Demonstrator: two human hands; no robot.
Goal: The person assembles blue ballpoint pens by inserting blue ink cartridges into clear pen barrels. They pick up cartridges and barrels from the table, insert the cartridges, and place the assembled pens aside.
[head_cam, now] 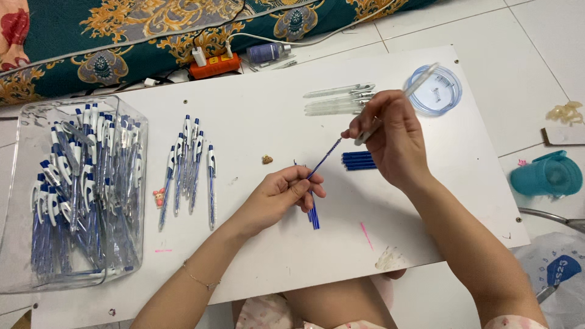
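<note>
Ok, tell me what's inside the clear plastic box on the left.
The clear plastic box holds a heap of blue-and-white pens, piled criss-cross. Whatever lies beneath the pile is covered.

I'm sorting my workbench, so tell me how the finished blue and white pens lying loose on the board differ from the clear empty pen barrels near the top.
The finished blue and white pens are opaque in colour with white clips; the clear empty pen barrels are see-through and colourless. The pens lie roughly up and down the white board, left of the hands; the barrels lie crosswise, stacked near the round clear lid. The pens are more numerous. Both groups rest flat and untouched on the board.
</note>
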